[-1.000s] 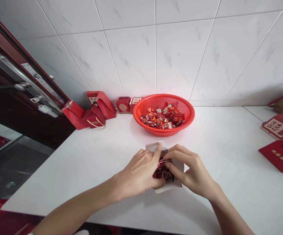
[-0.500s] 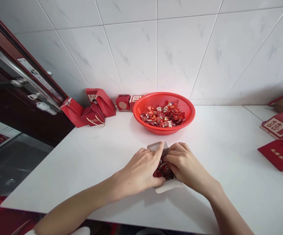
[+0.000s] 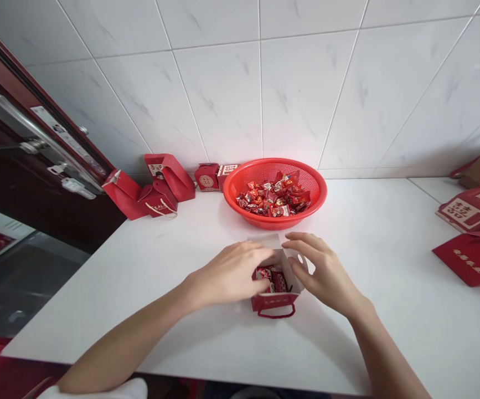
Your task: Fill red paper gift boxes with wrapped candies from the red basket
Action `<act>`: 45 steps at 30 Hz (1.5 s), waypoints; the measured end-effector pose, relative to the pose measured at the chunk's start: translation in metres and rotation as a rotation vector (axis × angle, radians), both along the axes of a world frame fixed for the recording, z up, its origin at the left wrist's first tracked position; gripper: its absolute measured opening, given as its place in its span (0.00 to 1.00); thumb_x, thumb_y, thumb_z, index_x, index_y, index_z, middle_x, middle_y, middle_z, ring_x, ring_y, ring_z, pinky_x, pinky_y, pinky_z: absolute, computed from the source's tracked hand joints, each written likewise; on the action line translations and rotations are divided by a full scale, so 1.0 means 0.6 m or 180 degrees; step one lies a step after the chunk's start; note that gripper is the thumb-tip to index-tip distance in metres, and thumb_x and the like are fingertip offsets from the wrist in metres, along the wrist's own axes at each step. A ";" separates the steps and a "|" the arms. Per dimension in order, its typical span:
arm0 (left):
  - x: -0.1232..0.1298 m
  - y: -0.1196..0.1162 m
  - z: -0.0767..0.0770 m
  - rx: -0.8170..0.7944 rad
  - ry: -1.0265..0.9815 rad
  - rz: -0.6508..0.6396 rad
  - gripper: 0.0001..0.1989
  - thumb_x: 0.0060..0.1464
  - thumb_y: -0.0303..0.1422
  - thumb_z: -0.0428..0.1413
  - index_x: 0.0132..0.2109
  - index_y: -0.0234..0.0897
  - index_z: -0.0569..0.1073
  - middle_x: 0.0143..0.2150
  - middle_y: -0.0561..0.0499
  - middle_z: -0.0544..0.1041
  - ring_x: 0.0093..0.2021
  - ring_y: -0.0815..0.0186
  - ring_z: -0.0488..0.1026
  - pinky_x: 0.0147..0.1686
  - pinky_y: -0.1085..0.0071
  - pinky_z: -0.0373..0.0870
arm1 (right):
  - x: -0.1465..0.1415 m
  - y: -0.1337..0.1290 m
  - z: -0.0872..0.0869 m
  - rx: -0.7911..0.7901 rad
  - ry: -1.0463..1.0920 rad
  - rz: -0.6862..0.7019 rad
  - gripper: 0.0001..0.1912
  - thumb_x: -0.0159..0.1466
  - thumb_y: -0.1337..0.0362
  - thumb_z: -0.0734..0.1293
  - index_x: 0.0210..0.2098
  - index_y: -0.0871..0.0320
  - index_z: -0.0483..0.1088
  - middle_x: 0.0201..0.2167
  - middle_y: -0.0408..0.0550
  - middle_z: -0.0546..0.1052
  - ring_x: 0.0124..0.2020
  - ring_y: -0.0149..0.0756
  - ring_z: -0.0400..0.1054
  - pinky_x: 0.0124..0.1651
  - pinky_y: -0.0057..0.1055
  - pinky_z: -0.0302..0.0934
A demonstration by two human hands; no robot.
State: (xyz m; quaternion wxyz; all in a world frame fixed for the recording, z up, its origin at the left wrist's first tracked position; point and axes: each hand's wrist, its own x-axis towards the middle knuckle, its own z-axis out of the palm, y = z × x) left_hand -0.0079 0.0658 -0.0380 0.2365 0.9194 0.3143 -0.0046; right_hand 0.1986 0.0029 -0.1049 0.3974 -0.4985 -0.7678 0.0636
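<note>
A small red box [image 3: 273, 302] with a white inside and a red cord handle at its front stands open on the white table [image 3: 173, 332]. Wrapped candies [image 3: 278, 280] lie in it. At the box's left side is my left hand [image 3: 233, 272], fingers apart, the thumb over the candies. My right hand [image 3: 320, 269] is at the right side with its fingers spread and curved beside a white flap. Behind the box, a red plastic basket [image 3: 275, 223] holds several red-wrapped candies.
Several red boxes [image 3: 173, 180] stand at the back left by the tiled wall [image 3: 223, 100]. More red boxes [image 3: 464, 260] are at the right edge. A dark red door [image 3: 24, 166] with a metal handle is on the left.
Both hands have drawn apart from the middle of the box, so more candies show. The front flap has dropped out of sight, and the box's red front and cord handle have come into view.
</note>
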 end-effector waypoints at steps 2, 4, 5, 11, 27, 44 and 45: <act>-0.008 0.017 -0.013 0.0090 -0.0430 0.0152 0.17 0.58 0.32 0.58 0.54 0.43 0.76 0.53 0.49 0.81 0.53 0.54 0.77 0.51 0.61 0.73 | 0.004 0.003 -0.004 -0.0105 0.0135 -0.0214 0.13 0.69 0.69 0.62 0.50 0.56 0.72 0.50 0.56 0.79 0.48 0.47 0.76 0.47 0.44 0.72; -0.019 0.031 -0.030 0.0158 -0.0780 0.0305 0.20 0.58 0.33 0.58 0.57 0.43 0.75 0.58 0.48 0.79 0.58 0.54 0.75 0.57 0.59 0.72 | 0.007 0.006 -0.006 -0.0255 0.0231 -0.0303 0.12 0.69 0.67 0.62 0.50 0.56 0.72 0.49 0.55 0.79 0.47 0.46 0.77 0.47 0.44 0.72; -0.026 0.037 -0.039 0.0171 -0.0934 0.0387 0.20 0.58 0.34 0.58 0.57 0.42 0.75 0.60 0.47 0.78 0.60 0.54 0.74 0.59 0.58 0.71 | 0.007 0.007 -0.007 -0.0328 0.0267 -0.0315 0.12 0.69 0.66 0.62 0.50 0.55 0.72 0.49 0.54 0.79 0.46 0.45 0.77 0.46 0.43 0.72; -0.065 0.054 -0.078 -0.0172 -0.1854 0.0622 0.17 0.61 0.31 0.52 0.55 0.40 0.77 0.63 0.43 0.74 0.65 0.55 0.70 0.66 0.55 0.66 | 0.008 0.013 -0.011 -0.0712 0.0506 -0.0209 0.11 0.69 0.65 0.60 0.46 0.55 0.73 0.47 0.52 0.80 0.43 0.42 0.78 0.43 0.39 0.72; -0.059 0.046 -0.123 -0.0732 -0.2390 0.0634 0.18 0.53 0.30 0.49 0.48 0.36 0.77 0.54 0.44 0.78 0.57 0.54 0.73 0.62 0.56 0.66 | 0.007 0.030 -0.019 -0.1282 0.1240 0.0095 0.24 0.72 0.47 0.57 0.49 0.57 0.75 0.45 0.53 0.81 0.43 0.42 0.74 0.45 0.39 0.70; -0.019 -0.013 -0.145 0.0136 -0.2583 0.1278 0.25 0.53 0.33 0.57 0.58 0.40 0.65 0.54 0.44 0.75 0.57 0.55 0.73 0.59 0.54 0.69 | -0.044 0.030 -0.066 -0.0681 0.1384 0.0068 0.34 0.67 0.55 0.69 0.68 0.53 0.57 0.64 0.57 0.70 0.65 0.49 0.66 0.65 0.49 0.64; -0.018 -0.012 -0.146 0.0132 -0.2581 0.1289 0.25 0.53 0.34 0.58 0.58 0.40 0.65 0.53 0.44 0.75 0.56 0.55 0.74 0.58 0.54 0.69 | -0.045 0.030 -0.066 -0.0665 0.1397 0.0052 0.33 0.67 0.54 0.69 0.68 0.53 0.58 0.63 0.56 0.71 0.64 0.49 0.68 0.64 0.49 0.65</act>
